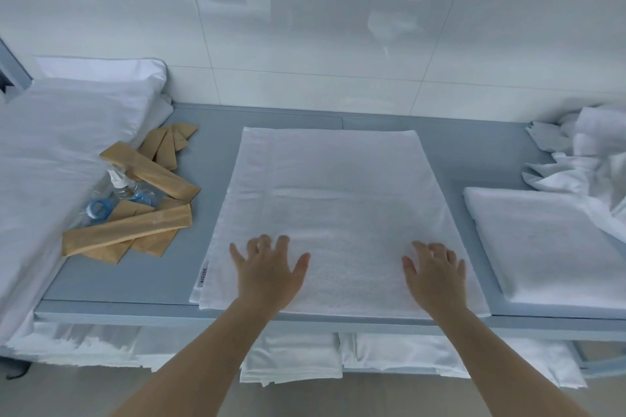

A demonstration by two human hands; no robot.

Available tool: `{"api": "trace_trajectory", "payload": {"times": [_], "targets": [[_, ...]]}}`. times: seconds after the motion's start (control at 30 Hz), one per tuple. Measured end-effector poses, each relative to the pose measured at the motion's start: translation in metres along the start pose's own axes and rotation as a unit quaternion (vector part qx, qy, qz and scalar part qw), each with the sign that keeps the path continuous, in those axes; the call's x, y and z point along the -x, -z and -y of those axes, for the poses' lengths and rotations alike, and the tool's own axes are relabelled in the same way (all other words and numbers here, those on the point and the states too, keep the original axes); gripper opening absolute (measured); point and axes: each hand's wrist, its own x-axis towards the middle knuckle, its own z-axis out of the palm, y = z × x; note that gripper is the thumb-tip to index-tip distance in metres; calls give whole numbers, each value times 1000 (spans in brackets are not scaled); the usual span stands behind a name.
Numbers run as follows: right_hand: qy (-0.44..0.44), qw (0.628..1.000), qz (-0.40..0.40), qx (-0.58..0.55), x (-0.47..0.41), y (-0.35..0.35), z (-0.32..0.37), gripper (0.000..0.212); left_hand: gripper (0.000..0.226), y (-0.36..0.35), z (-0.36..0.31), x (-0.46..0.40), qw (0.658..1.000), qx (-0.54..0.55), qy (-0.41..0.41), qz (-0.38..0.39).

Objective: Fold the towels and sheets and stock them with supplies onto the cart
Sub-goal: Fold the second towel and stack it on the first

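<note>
A white towel [333, 200] lies flat and folded lengthwise in the middle of the grey-blue cart top [474, 145]. My left hand [269, 272] rests palm down on its near left part, fingers spread. My right hand [435, 274] lies palm down on its near right part, fingers spread too. A folded white towel [548, 247] sits at the right. At the left lie brown paper supply packets [135, 230] and small clear bottles with blue caps [118, 195].
White sheets [64, 145] are piled at the far left and hang over the cart's edge. A crumpled white heap [589, 152] lies at the back right. Folded white linen [291, 362] sits on the shelf below. A glossy white wall rises behind.
</note>
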Motion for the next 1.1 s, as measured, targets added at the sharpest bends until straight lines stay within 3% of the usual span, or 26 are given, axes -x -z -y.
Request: {"api": "trace_trajectory", "payload": {"times": [0.1,0.27,0.37,0.5,0.63,0.77,0.83,0.9,0.97,1.03,1.1], "targets": [[77,994,-49,-67,-44,-2,35,41,59,0,-43,-37,996,21,-65,-48],[158,986,-37,-44,-105,-24,85,49,60,-23,-105,-102,989,-1,-145,-7],[148,989,-12,-26,-117,-40,81,53,58,-40,-103,-127,990,-12,-139,25],[127,992,6,-13,-116,-50,77,54,66,-46,-73,-131,993,-11,-113,13],[128,992,19,-4,-117,-50,79,59,72,-33,3,-136,999,-24,-42,-6],[123,992,31,9,-115,-48,82,58,62,-11,67,-138,997,-51,43,33],[115,993,22,5,-116,-44,92,56,58,-7,56,-137,997,-65,45,7],[151,988,6,-17,-114,-41,112,52,55,-9,20,-134,999,-29,-20,-31],[220,975,29,-34,-110,-41,132,52,53,-20,-19,-128,995,13,-94,-21],[238,969,68,-18,-110,-44,137,54,54,-30,-34,-126,995,26,-91,12],[203,976,76,2,-114,-43,121,56,62,-35,-24,-127,998,9,-55,13]]}}
